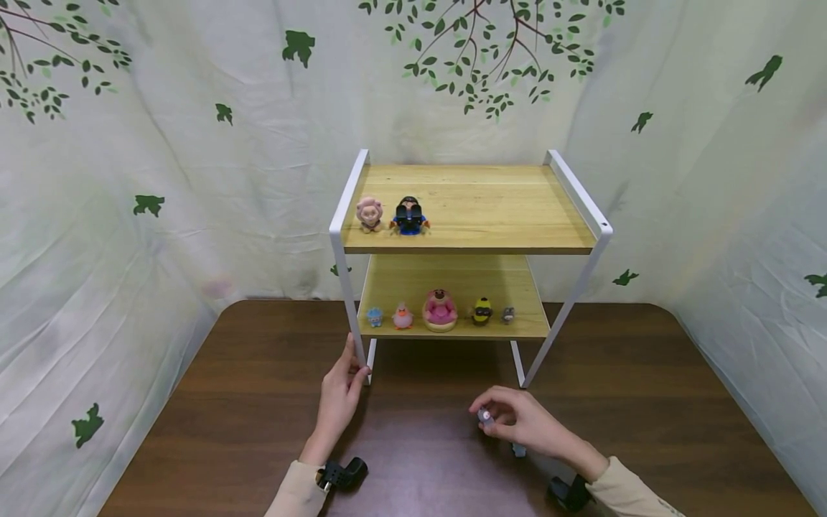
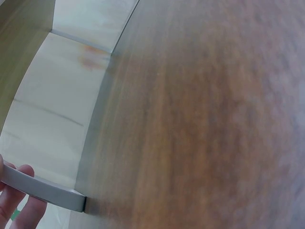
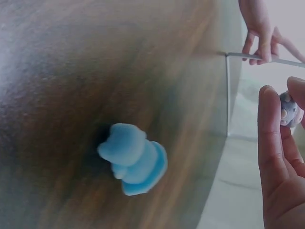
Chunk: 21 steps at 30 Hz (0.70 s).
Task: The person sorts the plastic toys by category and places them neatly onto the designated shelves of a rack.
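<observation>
Right grip (image 1: 525, 422) pinches a small grey figurine (image 1: 486, 416) between thumb and fingers; I have it above the counter (image 1: 258, 402), in front of the two-tier shelf (image 1: 468, 251). My left grip (image 1: 339, 395) clasps the shelf's white front leg (image 1: 347, 296). I judge this the carry step; the next move likely calls for clearing a tier's edge without knocking the lower row of figures (image 1: 441, 314). A blue figurine (image 3: 135, 160) sits on the counter nearby.

backdrop (image 1: 258, 215): pale wrinkled cloth | print: green leaves (image 1: 298, 47), reddish branches (image 1: 476, 10) | table (image 1: 258, 402): dark brown, wood-grained, far corners rounded
</observation>
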### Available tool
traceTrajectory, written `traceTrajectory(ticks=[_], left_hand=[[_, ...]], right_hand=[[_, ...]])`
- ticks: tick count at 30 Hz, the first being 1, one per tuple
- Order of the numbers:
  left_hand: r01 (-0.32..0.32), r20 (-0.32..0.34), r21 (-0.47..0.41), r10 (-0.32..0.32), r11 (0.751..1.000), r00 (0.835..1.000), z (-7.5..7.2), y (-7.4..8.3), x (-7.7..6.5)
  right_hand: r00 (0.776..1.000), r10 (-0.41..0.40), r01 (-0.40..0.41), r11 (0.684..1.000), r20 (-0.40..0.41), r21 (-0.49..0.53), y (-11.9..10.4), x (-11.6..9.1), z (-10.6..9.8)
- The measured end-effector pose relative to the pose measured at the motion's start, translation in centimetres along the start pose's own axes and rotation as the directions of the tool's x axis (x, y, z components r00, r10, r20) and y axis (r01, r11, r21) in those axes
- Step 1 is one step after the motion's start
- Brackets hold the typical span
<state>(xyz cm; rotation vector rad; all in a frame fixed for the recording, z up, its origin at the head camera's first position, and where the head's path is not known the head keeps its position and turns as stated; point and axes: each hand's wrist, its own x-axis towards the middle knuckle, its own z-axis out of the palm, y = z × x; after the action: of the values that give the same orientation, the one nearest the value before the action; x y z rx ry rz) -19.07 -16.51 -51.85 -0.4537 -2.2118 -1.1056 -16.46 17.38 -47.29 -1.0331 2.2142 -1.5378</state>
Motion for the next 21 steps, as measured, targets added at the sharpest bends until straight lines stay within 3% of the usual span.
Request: traceTrajectory(ticks=[8,21], left_hand=[[0.001,0.002,-0.005,-0.001,1.000,1.000,0.0,-0.1,0.0],[0.006,0.008,0.000,-0.006,1.000,1.000,0.0,0.0,0.1]], right_hand=[[1.000,-0.022,0.022,1.000,-0.004,-0.010,-1.0,0.3,-0.5],[0.992,-0.087,0.081,0.994,-0.087,-0.069,-3.7,1.0,-1.6]])
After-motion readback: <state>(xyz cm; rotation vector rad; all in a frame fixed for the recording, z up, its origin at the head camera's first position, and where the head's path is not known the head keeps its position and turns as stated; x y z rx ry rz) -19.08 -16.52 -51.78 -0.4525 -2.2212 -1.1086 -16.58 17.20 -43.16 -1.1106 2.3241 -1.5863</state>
